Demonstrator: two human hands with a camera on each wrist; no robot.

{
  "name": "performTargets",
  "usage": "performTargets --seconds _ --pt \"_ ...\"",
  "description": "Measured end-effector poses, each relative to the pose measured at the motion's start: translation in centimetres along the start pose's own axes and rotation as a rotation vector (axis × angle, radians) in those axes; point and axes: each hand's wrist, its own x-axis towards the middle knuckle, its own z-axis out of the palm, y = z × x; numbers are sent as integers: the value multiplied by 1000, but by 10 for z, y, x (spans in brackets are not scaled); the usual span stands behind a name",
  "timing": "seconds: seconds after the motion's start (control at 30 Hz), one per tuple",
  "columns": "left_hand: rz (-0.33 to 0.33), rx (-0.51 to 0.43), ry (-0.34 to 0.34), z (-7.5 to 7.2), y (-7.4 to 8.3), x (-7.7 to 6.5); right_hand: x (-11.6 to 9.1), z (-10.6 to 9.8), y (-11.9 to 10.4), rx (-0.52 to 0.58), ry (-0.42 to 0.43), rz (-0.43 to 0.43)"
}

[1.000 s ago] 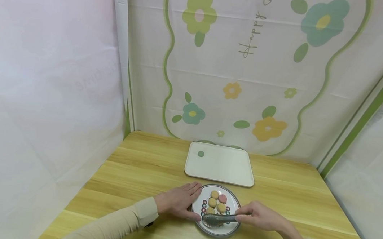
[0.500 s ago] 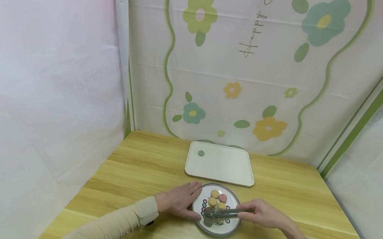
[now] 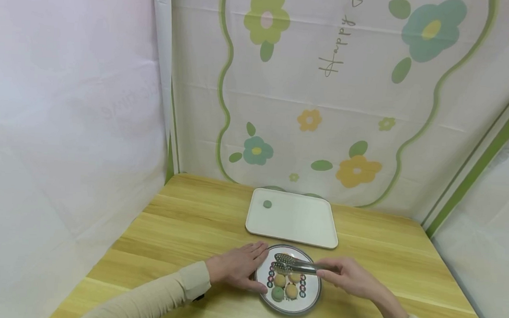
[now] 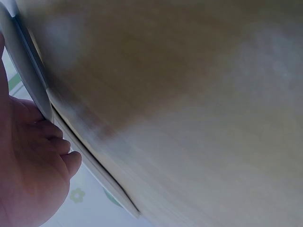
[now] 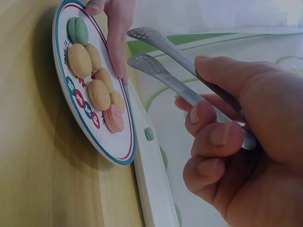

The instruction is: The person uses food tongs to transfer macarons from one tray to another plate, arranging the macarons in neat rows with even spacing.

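My right hand (image 3: 352, 278) grips metal tongs (image 5: 149, 65) between thumb and fingers. The tongs' perforated ends stand apart with nothing between them, above the far part of a round plate (image 3: 303, 304). On this plate lie several yellow macarons (image 5: 79, 60), a pink macaron (image 5: 113, 118) and a green macaron (image 5: 78, 30). In the head view the tongs cover the far macarons. My left hand (image 3: 240, 268) lies flat at the plate's left rim, fingers straight, thumb over the near-left edge. The left wrist view shows its palm side (image 4: 33, 175) beside the rim.
Behind the plate a white rectangular tray (image 3: 296, 223) stands on the wooden table (image 3: 191, 213), with one green macaron (image 3: 267, 204) near its far left corner. Floral curtain walls (image 3: 292, 89) close in the table at the back and sides.
My right hand has lifted the tongs from the plate's near part toward its far side, their ends parting. The green macaron there has come into view. My left hand stays put.
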Motion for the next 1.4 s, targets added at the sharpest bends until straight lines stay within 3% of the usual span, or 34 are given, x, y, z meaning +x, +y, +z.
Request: performTargets --seconds 0.3,0.67,0.93,1.4 --pt "-6 -21 -10 0 2 -3 8 -1 6 -43 118 82" --pt "-19 -25 -10 1 2 -2 28 -1 8 -136 193 170" --pt "-19 -26 1 2 2 -2 46 -1 11 -254 286 159" --pt "-12 -9 2 1 2 1 76 -5 28 -304 373 99"
